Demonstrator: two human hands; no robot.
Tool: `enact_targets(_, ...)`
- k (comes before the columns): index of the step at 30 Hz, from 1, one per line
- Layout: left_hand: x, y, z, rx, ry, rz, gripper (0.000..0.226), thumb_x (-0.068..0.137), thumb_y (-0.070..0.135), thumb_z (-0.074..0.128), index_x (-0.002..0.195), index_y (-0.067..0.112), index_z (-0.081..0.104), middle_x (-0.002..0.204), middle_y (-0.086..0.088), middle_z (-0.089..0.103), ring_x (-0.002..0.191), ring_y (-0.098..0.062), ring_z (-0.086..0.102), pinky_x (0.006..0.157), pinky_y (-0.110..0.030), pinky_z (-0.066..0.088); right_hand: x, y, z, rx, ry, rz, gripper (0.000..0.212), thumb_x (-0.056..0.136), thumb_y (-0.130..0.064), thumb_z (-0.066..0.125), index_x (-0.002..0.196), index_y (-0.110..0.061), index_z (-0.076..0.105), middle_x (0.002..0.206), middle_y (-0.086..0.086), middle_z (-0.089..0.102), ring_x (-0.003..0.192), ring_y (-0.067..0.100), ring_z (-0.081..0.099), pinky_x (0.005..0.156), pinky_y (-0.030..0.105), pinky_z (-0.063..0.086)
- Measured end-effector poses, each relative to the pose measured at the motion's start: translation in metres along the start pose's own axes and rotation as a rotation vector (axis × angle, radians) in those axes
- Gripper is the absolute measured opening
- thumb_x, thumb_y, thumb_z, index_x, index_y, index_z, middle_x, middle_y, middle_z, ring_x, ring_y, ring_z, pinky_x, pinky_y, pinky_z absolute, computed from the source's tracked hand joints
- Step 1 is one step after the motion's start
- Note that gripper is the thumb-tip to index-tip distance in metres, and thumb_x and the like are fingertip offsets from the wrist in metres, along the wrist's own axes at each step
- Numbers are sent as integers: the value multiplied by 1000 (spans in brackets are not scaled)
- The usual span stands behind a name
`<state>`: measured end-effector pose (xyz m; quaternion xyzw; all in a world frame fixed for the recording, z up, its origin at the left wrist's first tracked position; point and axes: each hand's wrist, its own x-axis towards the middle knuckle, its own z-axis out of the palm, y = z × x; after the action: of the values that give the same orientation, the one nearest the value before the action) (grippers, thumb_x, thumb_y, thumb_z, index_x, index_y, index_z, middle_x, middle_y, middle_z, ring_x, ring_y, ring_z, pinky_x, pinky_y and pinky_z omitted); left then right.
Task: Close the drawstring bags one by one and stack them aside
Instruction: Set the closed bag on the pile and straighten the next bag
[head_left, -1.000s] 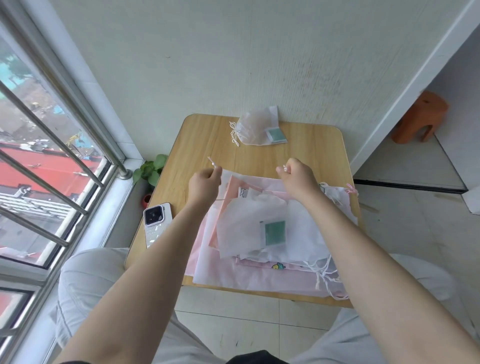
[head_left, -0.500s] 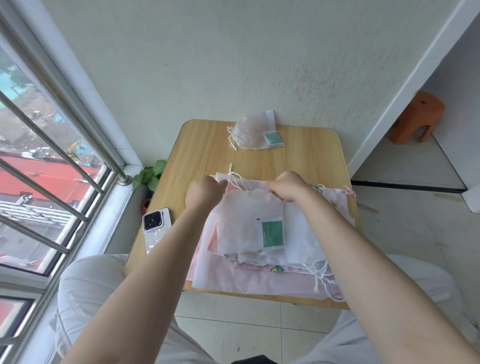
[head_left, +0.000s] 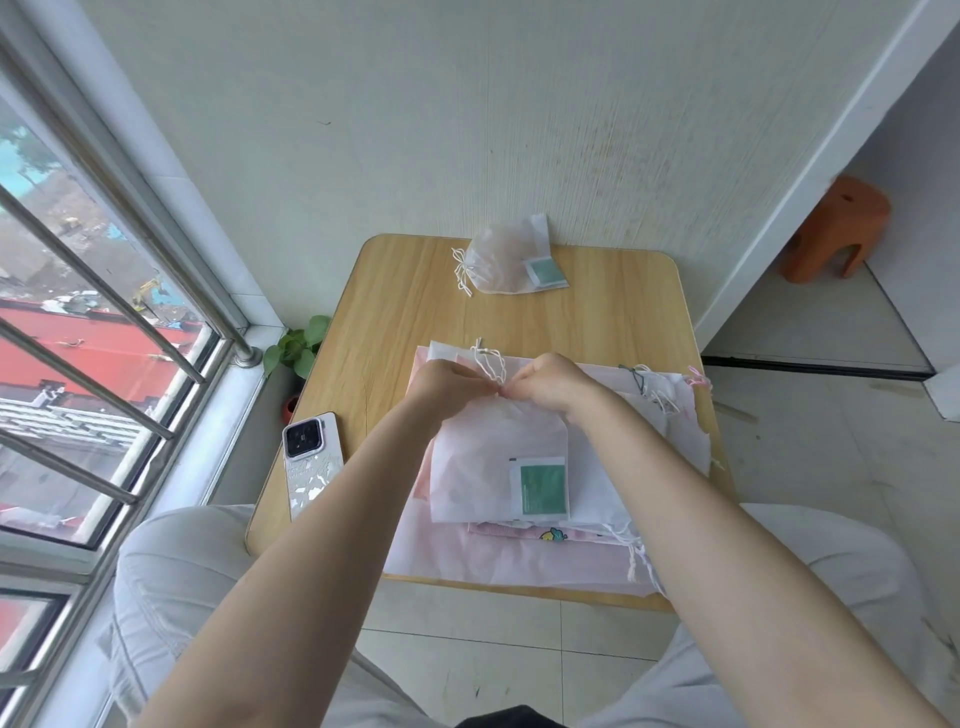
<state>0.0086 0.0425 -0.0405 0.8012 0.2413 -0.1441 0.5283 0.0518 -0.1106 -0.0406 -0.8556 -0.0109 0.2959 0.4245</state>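
A white drawstring bag (head_left: 488, 467) with a green label lies on top of a pile of pink and white bags (head_left: 519, 561) at the table's near side. Its mouth is gathered. My left hand (head_left: 441, 384) and my right hand (head_left: 550, 382) meet at the gathered mouth, both pinching its white cord (head_left: 488, 358), which loops just beyond my fingers. One closed, tied bag (head_left: 501, 260) with a green label lies at the far edge of the table, against the wall.
The small wooden table (head_left: 613, 322) stands against a pale wall. A white phone (head_left: 311, 457) lies near its left edge. A potted plant (head_left: 296, 348) sits by the window bars on the left. An orange stool (head_left: 836, 228) stands on the floor at the right.
My hands came together from wide apart to the bag's mouth, which has gone from open to gathered. The cord now loops between my fingers.
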Motion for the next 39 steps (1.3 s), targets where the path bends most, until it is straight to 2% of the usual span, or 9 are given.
enact_targets(4,-5,11,-2,-213,9,121,10,76,12,78,85,9,75,79,-2,69,75,-15,61,74,-24,50,-7,-7,-2,40,4,-64,14,82,-18,73,85,-5,76,79,2,64,79,15,58,73,26,42)
enact_targets(9,-6,22,-4,-186,29,133,34,56,29,80,85,15,68,78,1,73,85,-21,70,85,-35,55,-12,-16,-7,81,56,-136,24,83,-29,75,87,-6,77,82,6,68,77,13,56,72,27,41)
enact_targets(13,-8,20,-4,-137,66,44,39,58,28,85,89,20,62,103,-5,66,85,-19,62,63,-26,46,-12,-17,-9,90,122,-164,27,86,-27,72,92,-1,72,82,3,65,80,13,56,71,26,42)
enact_targets(19,-13,15,-2,-69,-27,31,7,76,13,77,79,13,71,74,-1,62,64,-11,55,55,-17,41,-16,-16,-6,61,140,-214,22,91,-20,66,88,2,70,71,-1,65,74,9,60,75,26,45)
enact_targets(24,-15,17,-4,-162,60,51,22,73,18,82,93,15,73,78,2,68,66,-6,59,54,-14,42,-18,-15,-3,80,167,-245,18,91,-20,66,86,-4,69,69,-5,65,72,9,59,69,22,44)
enact_targets(28,-18,17,-4,-399,64,85,30,76,14,78,103,12,65,78,-7,73,74,-18,65,84,-36,54,-21,-17,-7,91,167,-233,17,93,-23,64,90,-7,69,70,-5,67,69,7,57,72,26,45)
enact_targets(30,-18,16,-4,-530,17,86,33,73,8,78,102,8,62,81,-13,72,74,-23,67,87,-43,54,-22,-18,-10,79,153,-223,15,93,-22,64,93,-8,68,71,-5,67,66,4,54,69,24,43)
enact_targets(34,-17,17,-9,-707,-126,127,22,84,-5,66,103,4,58,83,-15,70,70,-25,67,72,-36,56,-24,-18,-11,106,139,-205,16,92,-22,64,96,-6,67,70,-3,66,61,6,52,59,18,42)
enact_targets(39,-22,20,-10,-341,-212,133,18,87,-2,65,103,4,59,83,-13,73,62,-20,62,57,-24,53,-26,-26,-12,339,324,-252,20,92,-25,62,93,-5,69,69,0,64,59,10,56,58,21,50)
